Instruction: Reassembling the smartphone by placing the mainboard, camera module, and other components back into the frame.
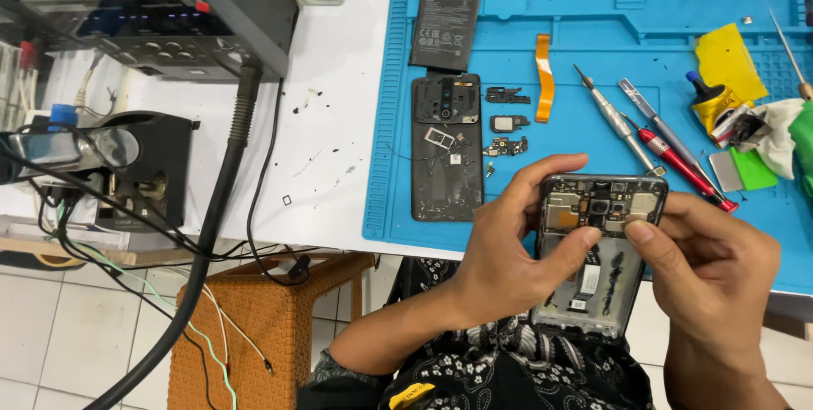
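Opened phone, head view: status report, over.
Both hands, left and right, grip the opened phone. Thumbs on its circuit board. Screwdrivers lie clear on blue mat.

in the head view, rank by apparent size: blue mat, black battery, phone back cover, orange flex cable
1. blue mat
2. phone back cover
3. black battery
4. orange flex cable

All lie flat on the same mat, so the order looks reliable.
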